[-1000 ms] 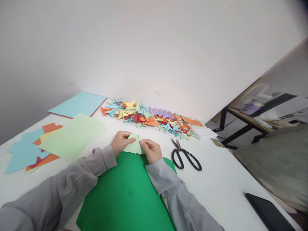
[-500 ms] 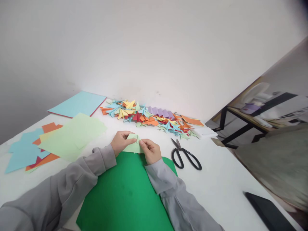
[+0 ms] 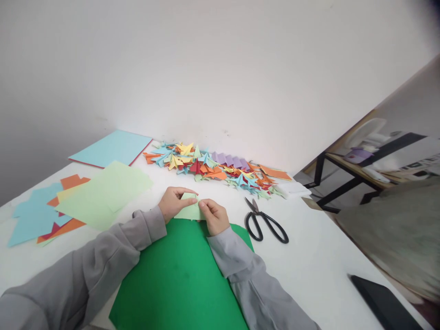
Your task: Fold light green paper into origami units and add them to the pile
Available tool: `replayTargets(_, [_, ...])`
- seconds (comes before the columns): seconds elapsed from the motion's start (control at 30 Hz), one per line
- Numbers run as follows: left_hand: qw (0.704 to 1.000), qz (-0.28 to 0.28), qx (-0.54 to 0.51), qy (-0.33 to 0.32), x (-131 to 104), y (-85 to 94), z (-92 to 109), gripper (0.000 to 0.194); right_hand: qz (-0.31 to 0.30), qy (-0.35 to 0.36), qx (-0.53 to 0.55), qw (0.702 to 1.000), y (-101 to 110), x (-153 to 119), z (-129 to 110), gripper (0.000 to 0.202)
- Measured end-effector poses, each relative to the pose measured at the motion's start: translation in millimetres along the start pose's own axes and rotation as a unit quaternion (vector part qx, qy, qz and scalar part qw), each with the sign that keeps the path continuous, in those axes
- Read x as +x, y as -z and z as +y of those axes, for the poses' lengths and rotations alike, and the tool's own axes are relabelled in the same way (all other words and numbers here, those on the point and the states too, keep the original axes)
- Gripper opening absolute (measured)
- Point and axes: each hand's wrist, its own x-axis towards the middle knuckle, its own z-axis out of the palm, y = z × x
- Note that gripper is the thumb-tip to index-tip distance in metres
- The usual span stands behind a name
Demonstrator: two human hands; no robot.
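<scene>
A small piece of light green paper (image 3: 188, 212), partly folded at its top, is held between both hands just past the far edge of a green sheet (image 3: 182, 275). My left hand (image 3: 173, 202) grips its left side, thumb lying across the front and fingers behind. On the right side, my right hand (image 3: 215, 215) pinches the paper between thumb and curled fingers. The fingers behind the paper are partly hidden. Black-handled scissors (image 3: 257, 213) lie with blades slightly apart to the right of my right hand.
Folded paper pieces (image 3: 206, 165) in many colours lie heaped along the wall. Loose coloured sheets (image 3: 103, 192) overlap at the left, with a light blue sheet stack (image 3: 112, 149) behind. A black flat device (image 3: 383, 302) lies near the right table edge. A shelf (image 3: 357, 172) stands beyond.
The small folds standing at the top of the light green paper now look flatter. My right hand has shifted very slightly; the left hand is almost unmoved.
</scene>
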Motion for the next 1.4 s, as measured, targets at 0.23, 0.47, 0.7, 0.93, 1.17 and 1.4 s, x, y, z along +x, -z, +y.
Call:
replayTargets(0.23, [1.000, -0.003, -0.005, -0.009, 1.8, 0.8, -3.6, 0.026, -0.007, 0.028, -0.044, 0.999, 0.2, -0.4, 1.6, 0.027])
replayTargets(0.47, [1.000, 0.000, -0.007, 0.000, 1.7, 0.4, 0.4, 0.023, -0.013, 0.061, -0.098, 0.993, 2.7, 0.4, 0.4, 0.027])
replayTargets(0.7, [0.999, -0.006, 0.007, 0.035, -0.3, -0.1, 1.2, 0.021, -0.007, 0.078, -0.129, 0.989, 2.7, 1.1, -0.5, 0.026])
replayTargets(0.93, [0.999, -0.012, 0.027, 0.039, -1.1, 1.5, 3.9, 0.018, -0.019, 0.072, -0.108, 0.991, 2.4, 1.6, 2.4, 0.026])
replayTargets(1.17, [0.998, -0.015, 0.030, 0.050, -1.1, 1.7, 3.7, 0.020, -0.017, 0.069, -0.124, 0.990, 1.8, 1.9, 2.9, 0.028])
replayTargets(1.4, [0.996, -0.008, 0.009, 0.086, -1.9, -0.3, 5.9, 0.023, 0.003, 0.075, -0.131, 0.988, -0.4, 0.1, 0.3, 0.029])
